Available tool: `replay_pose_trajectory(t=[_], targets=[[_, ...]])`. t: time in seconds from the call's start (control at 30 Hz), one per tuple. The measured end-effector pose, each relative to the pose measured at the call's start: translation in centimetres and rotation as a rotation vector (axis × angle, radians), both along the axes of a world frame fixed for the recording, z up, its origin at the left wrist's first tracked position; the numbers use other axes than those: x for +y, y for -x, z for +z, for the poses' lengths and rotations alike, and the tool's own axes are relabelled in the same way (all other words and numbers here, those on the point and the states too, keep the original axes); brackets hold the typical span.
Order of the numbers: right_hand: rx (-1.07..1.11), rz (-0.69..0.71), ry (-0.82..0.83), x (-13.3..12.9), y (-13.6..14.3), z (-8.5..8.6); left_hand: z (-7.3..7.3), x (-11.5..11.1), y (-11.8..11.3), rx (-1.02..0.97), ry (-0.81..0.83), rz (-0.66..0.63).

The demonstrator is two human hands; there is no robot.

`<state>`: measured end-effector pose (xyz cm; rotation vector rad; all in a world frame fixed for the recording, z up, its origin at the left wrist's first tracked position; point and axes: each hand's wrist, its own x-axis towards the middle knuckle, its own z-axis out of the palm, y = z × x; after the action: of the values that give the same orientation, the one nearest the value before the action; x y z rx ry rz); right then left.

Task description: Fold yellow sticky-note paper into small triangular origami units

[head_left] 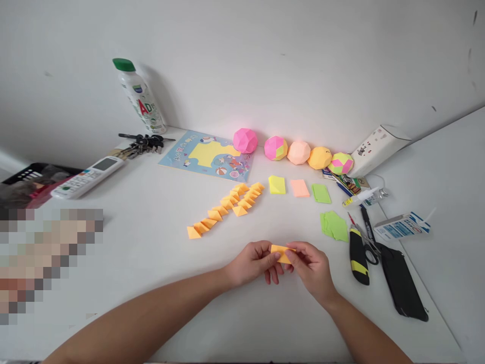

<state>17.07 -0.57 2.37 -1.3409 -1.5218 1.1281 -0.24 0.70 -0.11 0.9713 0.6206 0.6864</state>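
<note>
Between my two hands is a small folded orange paper (281,251), held above the near middle of the white table. My left hand (254,263) pinches its left end between thumb and fingers. At the right end, my right hand (311,265) grips it the same way, thumb on top. Beyond my hands lie two rows of folded orange paper pieces (215,215), overlapping one another. Square pads of yellow paper (277,185), peach paper (300,188) and green paper (321,193) sit farther back. Loose green paper pieces (334,226) lie to the right.
Faceted paper balls, one a pink ball (245,140), line the wall beside a blue card (182,156). At right are a black-yellow cutter (357,255), scissors (371,253), a black pouch (403,283) and a box (401,226). Left stand a bottle (142,101), keys (144,144) and a remote (89,177).
</note>
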Motion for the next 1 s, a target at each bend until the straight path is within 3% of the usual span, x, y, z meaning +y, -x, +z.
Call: replay_pose_trajectory(t=[0.47,0.77,1.0], targets=[[0.014,-0.017,0.026,-0.12,0.01,-0.07,-0.08,-0.07,-0.04,0.020,-0.002,0.011],[0.116,0.100,0.281,0.27,0.00,0.16,0.04,-0.09,-0.01,0.047,0.000,0.057],[0.143,0.112,0.291,0.47,-0.10,-0.23,-0.32,-0.18,-0.28,0.052,0.006,0.102]])
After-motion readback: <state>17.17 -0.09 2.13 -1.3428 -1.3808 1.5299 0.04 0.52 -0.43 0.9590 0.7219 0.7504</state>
